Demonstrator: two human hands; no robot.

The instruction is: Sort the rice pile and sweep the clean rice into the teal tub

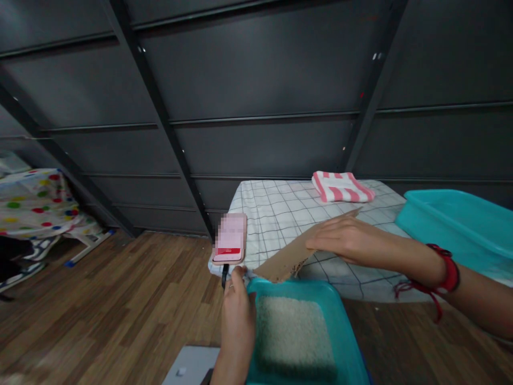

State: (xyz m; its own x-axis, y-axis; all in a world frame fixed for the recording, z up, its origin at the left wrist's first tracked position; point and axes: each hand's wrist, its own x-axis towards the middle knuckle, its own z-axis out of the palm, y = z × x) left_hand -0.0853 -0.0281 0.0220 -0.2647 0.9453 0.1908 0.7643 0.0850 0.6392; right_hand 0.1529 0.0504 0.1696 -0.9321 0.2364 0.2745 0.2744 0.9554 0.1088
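Observation:
A flat piece of brown cardboard [288, 256] is tilted over the far edge of a teal basin [350, 326], with dark specks near its lower edge. My right hand [340, 238] is closed on the cardboard's upper side; a red bracelet circles that wrist. Pale grains that look like rice [294, 331] fill the bottom of the basin. My left hand [238, 310] is closed around the basin's left rim near its far corner, its fingers partly hidden. Just beyond it lies a phone [230, 238] with a dark cable at its lower end.
A white checked cloth [276, 208] covers the table, with a folded pink-and-white striped towel [340, 187] at the back. Another teal basin [452, 230] stands at the right. A grey flat object [190, 366] is low at the left. Behind rises a dark panelled wall [260, 80].

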